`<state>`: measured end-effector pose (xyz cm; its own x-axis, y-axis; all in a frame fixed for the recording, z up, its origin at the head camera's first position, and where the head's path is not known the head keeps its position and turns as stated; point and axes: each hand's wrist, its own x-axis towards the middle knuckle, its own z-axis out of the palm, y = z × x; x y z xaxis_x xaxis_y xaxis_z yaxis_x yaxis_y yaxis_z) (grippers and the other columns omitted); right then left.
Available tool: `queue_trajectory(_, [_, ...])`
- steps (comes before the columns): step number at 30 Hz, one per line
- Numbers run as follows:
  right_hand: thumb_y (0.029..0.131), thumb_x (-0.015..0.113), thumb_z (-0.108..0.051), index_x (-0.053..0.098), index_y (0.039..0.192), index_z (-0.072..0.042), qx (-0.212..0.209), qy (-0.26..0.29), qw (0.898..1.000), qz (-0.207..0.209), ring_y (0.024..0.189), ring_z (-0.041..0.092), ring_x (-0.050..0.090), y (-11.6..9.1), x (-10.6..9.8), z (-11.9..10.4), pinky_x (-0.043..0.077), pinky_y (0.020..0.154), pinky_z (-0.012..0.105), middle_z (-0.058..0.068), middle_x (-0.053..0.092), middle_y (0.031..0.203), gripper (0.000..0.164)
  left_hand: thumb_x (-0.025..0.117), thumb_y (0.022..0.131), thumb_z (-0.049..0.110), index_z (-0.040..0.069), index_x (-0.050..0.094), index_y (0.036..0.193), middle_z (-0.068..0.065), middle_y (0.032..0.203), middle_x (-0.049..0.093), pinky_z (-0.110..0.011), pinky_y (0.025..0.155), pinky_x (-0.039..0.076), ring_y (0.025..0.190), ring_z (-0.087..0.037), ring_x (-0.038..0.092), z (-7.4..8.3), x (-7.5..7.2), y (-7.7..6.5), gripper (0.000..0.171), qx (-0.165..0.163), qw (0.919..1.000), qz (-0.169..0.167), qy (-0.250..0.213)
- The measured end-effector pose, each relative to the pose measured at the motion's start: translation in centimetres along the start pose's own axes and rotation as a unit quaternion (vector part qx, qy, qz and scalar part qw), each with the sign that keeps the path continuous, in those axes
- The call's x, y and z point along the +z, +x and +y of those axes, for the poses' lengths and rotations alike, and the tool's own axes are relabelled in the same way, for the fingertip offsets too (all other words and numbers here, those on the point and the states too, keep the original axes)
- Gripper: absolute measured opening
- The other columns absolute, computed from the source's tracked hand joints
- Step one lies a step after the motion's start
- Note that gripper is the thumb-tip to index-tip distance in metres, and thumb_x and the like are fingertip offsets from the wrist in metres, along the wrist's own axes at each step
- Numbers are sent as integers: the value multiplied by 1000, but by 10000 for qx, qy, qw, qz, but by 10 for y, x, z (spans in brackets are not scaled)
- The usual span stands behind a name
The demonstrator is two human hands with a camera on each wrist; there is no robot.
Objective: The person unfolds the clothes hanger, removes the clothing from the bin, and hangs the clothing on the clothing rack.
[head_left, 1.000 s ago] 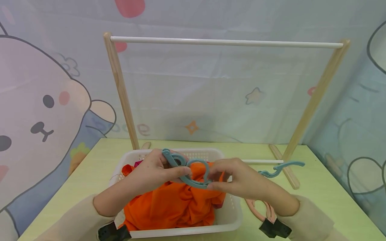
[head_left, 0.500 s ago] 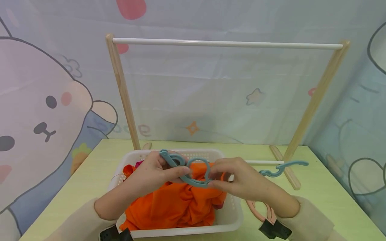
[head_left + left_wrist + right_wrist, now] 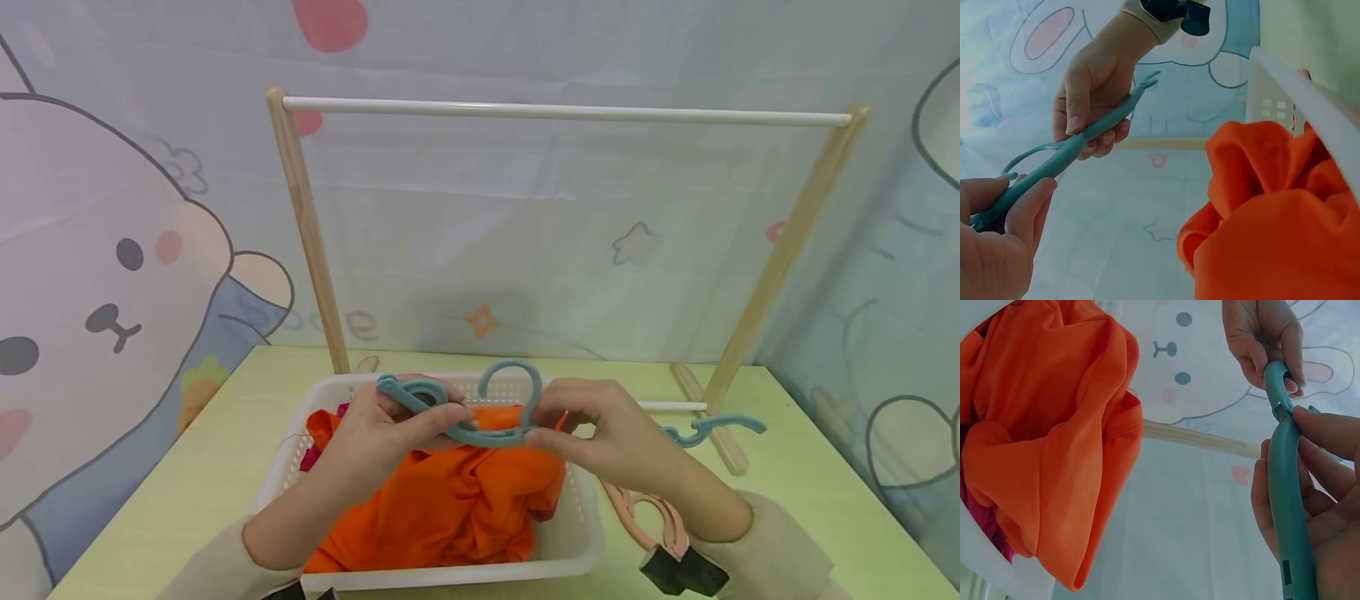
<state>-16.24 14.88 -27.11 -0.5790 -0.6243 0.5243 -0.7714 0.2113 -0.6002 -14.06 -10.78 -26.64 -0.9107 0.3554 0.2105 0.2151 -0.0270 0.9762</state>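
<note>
Between my two hands is a teal folding clothes hanger [image 3: 487, 437], above the laundry basket [image 3: 480, 575]. My left hand [image 3: 386, 442] grips its left arm, thumb in front. Near the base of the round hook [image 3: 512, 367], my right hand [image 3: 600, 425] pinches the hanger with thumb and fingers. The hook curves upward between the hands. The hanger's other arm runs behind the right hand, its notched end [image 3: 712, 427] showing past the wrist. In the right wrist view, the hinge of the hanger [image 3: 1285, 412] shows beside the right thumb. Orange clothing [image 3: 442, 500] is heaped in the basket.
A peach folding hanger [image 3: 637, 521] lies on the table [image 3: 817, 508] right of the basket, partly behind my right forearm. Behind it stands a wooden rack [image 3: 787, 233] with a white top rail [image 3: 562, 112]. Some magenta cloth [image 3: 309, 457] shows at the basket's left.
Both hands have risen slightly with the hanger. The hook stands higher and more upright, and the held left arm lies flatter. The basket and rack have stayed in place.
</note>
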Motion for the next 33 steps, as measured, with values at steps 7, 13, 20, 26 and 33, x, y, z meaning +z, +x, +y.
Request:
queue_trajectory(7, [89,66,-2,69,94,-10,-7,235,9992,313,76,12,61,0,1,-2,57,66,28,2,66,86,9,67,91,13,-14,59,107,-2,86,72,-35,81,56,85,-20,72,-4,4,-4,32,327,9984,333,-320])
queue_trajectory(13, [91,65,-6,69,92,-7,175,374,9972,624,75,14,61,-1,5,-3,56,66,27,2,65,86,4,65,92,10,-10,59,103,-1,86,72,-34,81,56,85,-17,71,-9,10,-6,23,470,9939,610,-785])
queue_trajectory(20, [91,64,-2,69,91,-6,341,597,9928,976,77,15,61,-1,10,-4,57,70,27,2,65,87,7,62,93,5,1,63,99,-3,88,73,-34,83,55,88,-19,71,-13,20,-9,7,496,9828,1046,-1438])
queue_trajectory(26, [91,64,-2,67,91,-2,489,818,9873,1268,77,14,62,-2,13,-5,56,69,26,-4,64,87,3,61,93,2,3,65,96,-4,87,71,-33,81,56,89,-21,71,-18,28,-10,5,679,9729,1366,-1738])
queue_trajectory(33, [91,64,-1,65,92,1,666,1114,9794,1550,70,12,58,-4,15,-9,53,63,23,-6,62,85,3,60,94,4,8,66,96,-5,90,71,-35,81,56,89,-22,71,-23,34,-11,8,907,9649,1420,-2015])
